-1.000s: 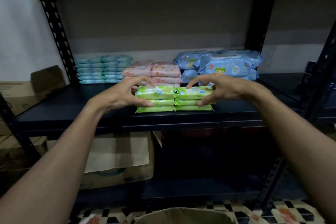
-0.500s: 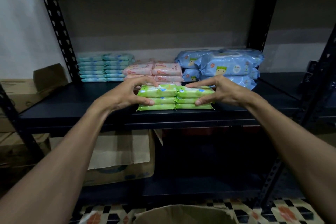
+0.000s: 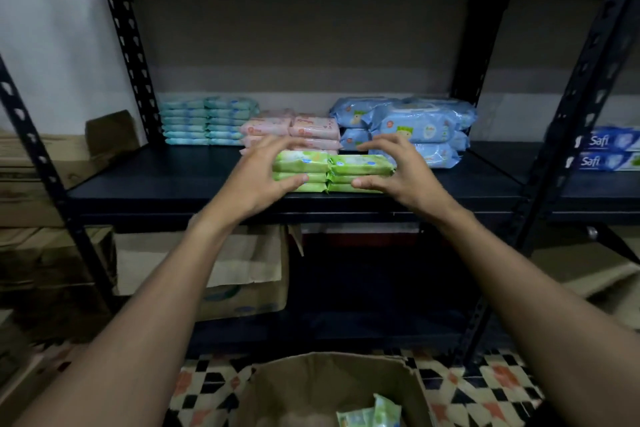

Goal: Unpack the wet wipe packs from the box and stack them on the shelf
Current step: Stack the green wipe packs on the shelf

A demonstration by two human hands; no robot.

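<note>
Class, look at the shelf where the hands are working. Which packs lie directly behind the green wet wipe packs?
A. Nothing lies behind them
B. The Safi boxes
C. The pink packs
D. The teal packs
C: the pink packs sit right behind the green wet wipe packs, while the teal packs lie off to the left and the Safi boxes are on the next shelf unit to the right.

- We see the shelf (image 3: 173,180) as matt black painted metal, its perforated uprights (image 3: 130,55) alike.
- We note glossy, crinkled plastic film on the green wipe packs (image 3: 332,166), pink packs (image 3: 311,126) and blue packs (image 3: 415,121).
- We identify the box (image 3: 332,381) as matt brown corrugated cardboard with rough torn edges.
</note>
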